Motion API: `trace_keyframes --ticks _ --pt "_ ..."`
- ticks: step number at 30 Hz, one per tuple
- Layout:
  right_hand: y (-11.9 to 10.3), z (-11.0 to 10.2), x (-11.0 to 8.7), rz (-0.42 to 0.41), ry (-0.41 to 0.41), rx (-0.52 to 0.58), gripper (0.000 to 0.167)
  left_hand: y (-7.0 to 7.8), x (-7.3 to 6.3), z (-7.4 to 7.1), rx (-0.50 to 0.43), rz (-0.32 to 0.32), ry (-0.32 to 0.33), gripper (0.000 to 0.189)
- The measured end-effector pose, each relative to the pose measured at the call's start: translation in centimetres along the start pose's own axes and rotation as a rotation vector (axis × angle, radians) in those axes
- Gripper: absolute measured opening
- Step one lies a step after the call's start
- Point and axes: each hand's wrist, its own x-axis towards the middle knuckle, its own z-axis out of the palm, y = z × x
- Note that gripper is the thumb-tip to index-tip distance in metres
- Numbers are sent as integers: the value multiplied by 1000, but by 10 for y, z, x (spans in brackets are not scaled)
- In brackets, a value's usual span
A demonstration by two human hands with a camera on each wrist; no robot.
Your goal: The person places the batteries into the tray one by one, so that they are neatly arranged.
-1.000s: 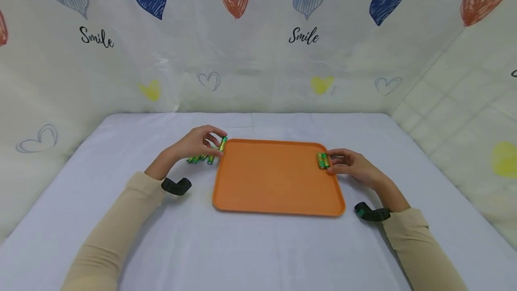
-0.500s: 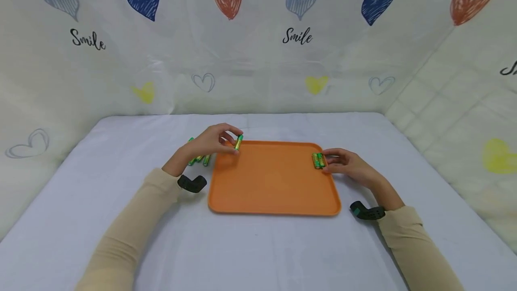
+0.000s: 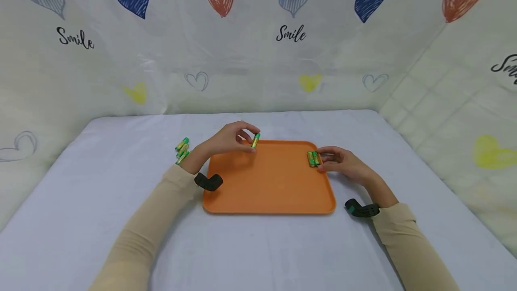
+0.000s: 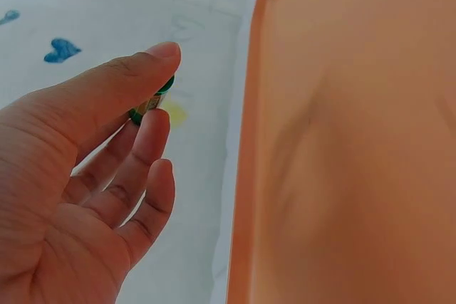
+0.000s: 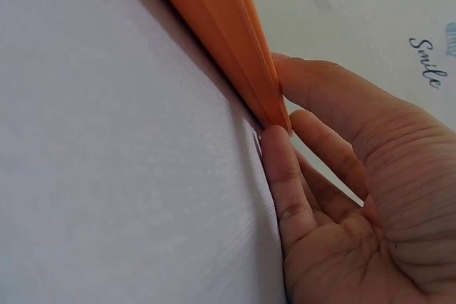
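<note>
Above orange tray [image 3: 274,187], left hand [image 3: 230,140] pinches part-hidden battery [image 3: 256,140]; right hand [image 3: 348,163] at rim [image 3: 330,185], grip: cannot tell.

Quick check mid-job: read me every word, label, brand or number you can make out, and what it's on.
"Smile": backdrop, left part, head view.
"Smile": backdrop, near the middle, head view.
"Sm", the rest cut off by the picture's edge: backdrop, far right, head view.
"Smile": backdrop, right wrist view.
Too small or blurred to read: any print on the battery in the left hand, the batteries at the tray's right edge and the loose batteries.
</note>
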Motion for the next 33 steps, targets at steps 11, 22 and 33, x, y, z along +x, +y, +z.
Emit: trace_keyframes --ticks 11,22,33 --pt "-1 1 1 6 -7 25 62 6 22 27 -67 30 -47 52" --pt "0 -1 0 12 6 17 61 17 46 55 -56 49 -77 52" --pt "0 0 2 26 12 11 60 12 60 81 -35 -22 -106 53"
